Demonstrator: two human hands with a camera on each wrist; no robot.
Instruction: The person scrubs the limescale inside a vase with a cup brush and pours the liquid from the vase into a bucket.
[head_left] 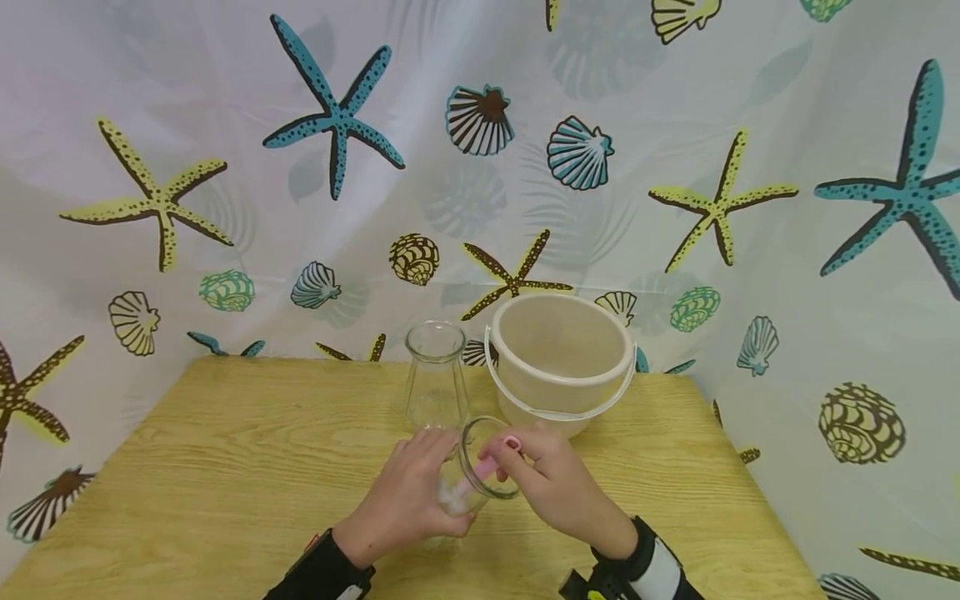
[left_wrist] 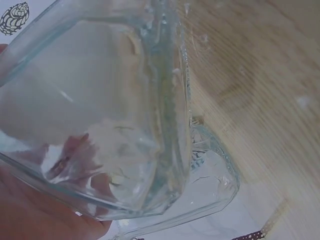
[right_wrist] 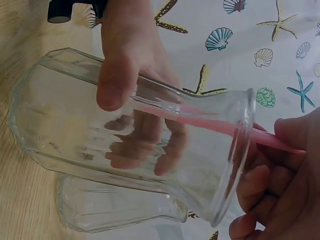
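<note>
A clear glass vase (right_wrist: 60, 107) with a flared rim leans toward the right, its mouth facing my right hand. My left hand (head_left: 405, 496) grips it round the body, thumb on the near side. Between the thumb and fingers of my right hand (head_left: 558, 479) is the pink handle of a brush (head_left: 486, 468). The brush reaches through the mouth into the vase, and its whitish head shows low inside the glass in the head view. Behind the held vase, a second glass vase (head_left: 437, 392) of similar shape stands upright on the table.
A white bucket (head_left: 558, 396) with its handle hanging at the front stands at the back, right of the standing vase. The wooden table (head_left: 247, 450) meets a curtain (head_left: 225, 50) printed with starfish and shells at the back and sides.
</note>
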